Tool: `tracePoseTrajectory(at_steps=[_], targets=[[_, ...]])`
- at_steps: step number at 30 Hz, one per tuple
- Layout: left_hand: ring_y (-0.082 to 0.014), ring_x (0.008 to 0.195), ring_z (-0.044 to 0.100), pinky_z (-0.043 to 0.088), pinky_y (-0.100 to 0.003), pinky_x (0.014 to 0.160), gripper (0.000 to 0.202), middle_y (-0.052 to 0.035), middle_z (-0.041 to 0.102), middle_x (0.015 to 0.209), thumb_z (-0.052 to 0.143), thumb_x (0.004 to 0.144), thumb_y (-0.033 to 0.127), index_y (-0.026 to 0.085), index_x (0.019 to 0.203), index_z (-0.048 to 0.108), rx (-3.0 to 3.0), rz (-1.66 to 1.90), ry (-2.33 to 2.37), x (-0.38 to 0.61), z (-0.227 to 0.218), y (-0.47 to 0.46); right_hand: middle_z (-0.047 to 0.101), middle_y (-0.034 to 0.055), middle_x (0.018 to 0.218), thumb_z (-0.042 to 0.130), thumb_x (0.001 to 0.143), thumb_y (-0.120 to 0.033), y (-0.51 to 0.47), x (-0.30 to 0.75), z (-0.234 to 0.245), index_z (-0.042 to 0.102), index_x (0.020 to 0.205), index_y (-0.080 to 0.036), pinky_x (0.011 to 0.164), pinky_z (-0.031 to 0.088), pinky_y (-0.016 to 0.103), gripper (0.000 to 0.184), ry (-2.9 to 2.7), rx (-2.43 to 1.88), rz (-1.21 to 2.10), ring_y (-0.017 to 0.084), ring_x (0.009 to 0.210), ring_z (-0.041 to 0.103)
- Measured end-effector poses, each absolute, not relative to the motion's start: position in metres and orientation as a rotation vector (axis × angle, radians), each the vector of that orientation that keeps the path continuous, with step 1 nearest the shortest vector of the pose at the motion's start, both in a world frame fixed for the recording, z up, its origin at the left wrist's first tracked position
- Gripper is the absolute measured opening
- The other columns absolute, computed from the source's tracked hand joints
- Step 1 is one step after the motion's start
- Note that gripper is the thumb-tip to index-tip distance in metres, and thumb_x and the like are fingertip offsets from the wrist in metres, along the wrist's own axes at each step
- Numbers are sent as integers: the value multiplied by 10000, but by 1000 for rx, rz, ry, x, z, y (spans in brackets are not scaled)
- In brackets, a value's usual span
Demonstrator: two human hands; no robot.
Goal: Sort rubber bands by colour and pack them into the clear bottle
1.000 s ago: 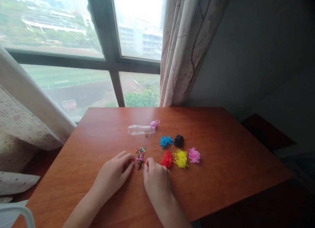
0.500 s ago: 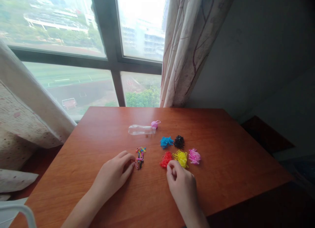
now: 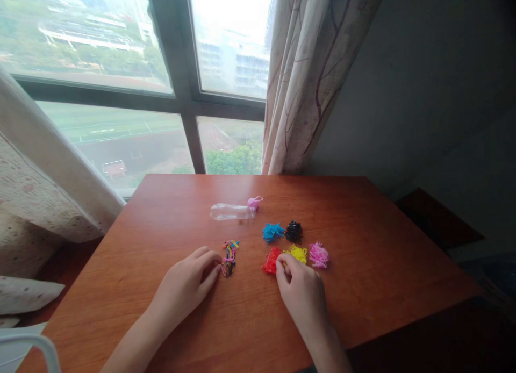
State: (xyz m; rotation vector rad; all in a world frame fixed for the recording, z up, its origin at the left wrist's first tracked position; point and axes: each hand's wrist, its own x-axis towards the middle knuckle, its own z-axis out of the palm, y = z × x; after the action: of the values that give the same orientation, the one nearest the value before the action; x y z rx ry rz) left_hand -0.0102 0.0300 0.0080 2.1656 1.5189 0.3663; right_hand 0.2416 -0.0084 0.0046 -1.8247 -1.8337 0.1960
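Observation:
My left hand (image 3: 191, 279) rests on the table, thumb and fingers curled until their tips come close together. Those tips are at the left edge of a small mixed-colour pile of rubber bands (image 3: 230, 257); whatever they pinch is too small to make out. My right hand (image 3: 302, 287) is closed in a pinch between the red rubber bands (image 3: 271, 261) and the yellow rubber bands (image 3: 298, 253), covering part of the yellow heap. Anything between its fingertips is hidden. Pink rubber bands (image 3: 319, 255) lie just right of it; blue ones (image 3: 273, 232) and black ones (image 3: 294, 231) lie behind.
A clear plastic bottle (image 3: 231, 212) lies on its side on the brown wooden table (image 3: 181, 201), behind the piles. Its pink cap (image 3: 253, 202) with a loop is by the bottle's right end. A window and curtains (image 3: 298, 93) border the table's far side.
My right hand has shifted slightly right and away from me, from the red heap's edge toward the yellow one, and hides more of the yellow bands. My left hand stays in place.

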Motion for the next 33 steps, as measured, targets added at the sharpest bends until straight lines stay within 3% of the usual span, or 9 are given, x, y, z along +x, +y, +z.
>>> tracePoseTrajectory(at_steps=[14,26,33], targets=[[-164,781,629,429,-248,676,225,-5,642,930,431,928,282,259,909,653,2198,404,1511,-9,9,29,663,-22,687,505,899,-135,-28,199,0,613,820,-223,583,301,250,161,-2036,-1599,399,138,626,618],[-173,795,622,431,-251,687,202,-12,646,912,462,924,300,241,871,648,2187,359,1469,-12,8,30,669,-18,725,498,874,-109,-30,191,-13,574,799,-223,605,313,250,156,-2059,-1568,385,143,669,621],[-139,665,571,445,-242,648,188,-11,657,848,490,902,267,218,890,671,2091,496,1361,-7,15,30,659,-19,700,508,894,-139,-30,191,-12,599,845,-223,591,326,240,133,-2046,-1556,380,140,641,616]])
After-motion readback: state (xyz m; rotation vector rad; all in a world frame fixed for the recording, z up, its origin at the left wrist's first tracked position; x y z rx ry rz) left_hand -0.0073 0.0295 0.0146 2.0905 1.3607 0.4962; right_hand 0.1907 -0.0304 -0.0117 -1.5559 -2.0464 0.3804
